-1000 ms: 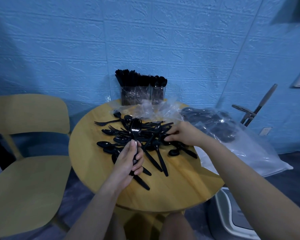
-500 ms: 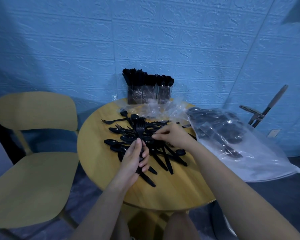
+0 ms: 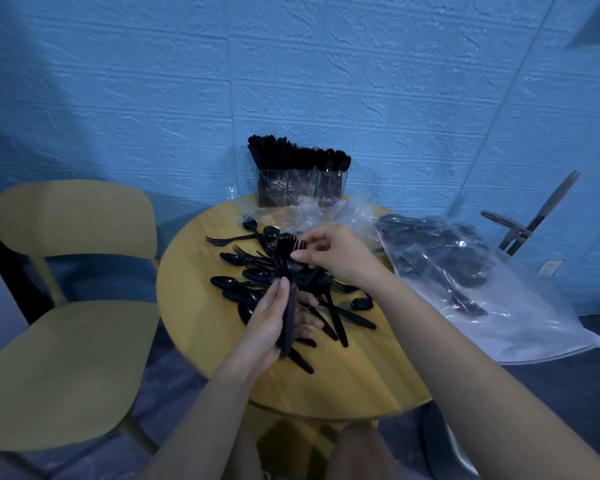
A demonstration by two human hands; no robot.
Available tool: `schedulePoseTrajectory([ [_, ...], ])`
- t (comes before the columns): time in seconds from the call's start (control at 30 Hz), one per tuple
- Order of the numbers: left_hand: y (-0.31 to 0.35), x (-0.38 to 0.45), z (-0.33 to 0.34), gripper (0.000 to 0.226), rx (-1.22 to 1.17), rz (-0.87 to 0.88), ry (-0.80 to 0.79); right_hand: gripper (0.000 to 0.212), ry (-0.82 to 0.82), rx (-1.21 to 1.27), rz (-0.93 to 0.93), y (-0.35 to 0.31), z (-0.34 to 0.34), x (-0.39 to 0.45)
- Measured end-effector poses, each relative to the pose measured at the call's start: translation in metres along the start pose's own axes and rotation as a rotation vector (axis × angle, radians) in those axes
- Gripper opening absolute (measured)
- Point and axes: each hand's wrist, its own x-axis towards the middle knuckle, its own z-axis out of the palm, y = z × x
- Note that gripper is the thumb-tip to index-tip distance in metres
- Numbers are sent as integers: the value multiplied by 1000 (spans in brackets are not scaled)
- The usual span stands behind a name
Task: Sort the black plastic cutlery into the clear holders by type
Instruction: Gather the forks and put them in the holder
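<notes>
Forks (image 3: 289, 271) stand bunched in the left hand (image 3: 269, 323), which grips their handles; the right hand (image 3: 336, 252), earlier down on the loose cutlery pile (image 3: 291, 285), has risen and now pinches a fork against the bundle's tines. Judged from this, one more fork is joining the batch. Clear holders (image 3: 300, 187) wait at the worktop's (image 3: 194, 306) far edge, already well filled.

- The lower handles of the bundle of forks (image 3: 289, 306) are covered by the left hand (image 3: 269, 323).
- The cutlery inside the clear holders (image 3: 300, 187) is too dark and crowded for types to be told.
- The contents of the plastic bag (image 3: 482, 289) are blurred behind film.
- The chair (image 3: 66, 306) is cut off at the left edge.
</notes>
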Motion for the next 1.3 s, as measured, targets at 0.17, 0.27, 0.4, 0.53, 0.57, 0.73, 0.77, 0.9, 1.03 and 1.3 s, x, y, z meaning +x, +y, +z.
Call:
schedulePoseTrajectory([
  [0.17, -2, 1, -3, 35, 57, -23, -21, 14, 36, -312, -70, 1, 7, 3],
  [0.27, -2, 3, -5, 32, 52, 1, -35, 26, 21, -410, -90, -1, -4, 0],
  [0.4, -3, 5, -10, 27, 4, 7, -36, 10, -32, -484, -20, 16, -50, -2],
  [0.53, -4, 7, -11, 26, 39, 25, -38, 16, -270, -767, 120, 56, -71, -9],
  [0.57, -4, 7, -11, 27, 50, 29, -34, 20, -301, -792, 139, 64, -71, -11],
  [0.73, -6, 9, -13, 27, 30, 16, -23, 28, -278, -788, 127, 83, -63, -13],
  [0.77, -6, 10, -14, 29, 20, 3, -28, 26, -262, -774, 112, 84, -60, -12],
  [0.9, -6, 10, -14, 27, 6, -8, -24, 30, -230, -845, 24, 87, -41, -2],
  [1.03, -5, 7, -11, 22, 25, -3, -8, 32, -252, -878, 35, 87, -31, 8],
  [1.3, -2, 3, -7, 23, 64, 1, -1, 17, -313, -736, 129, 91, -34, 10],
])
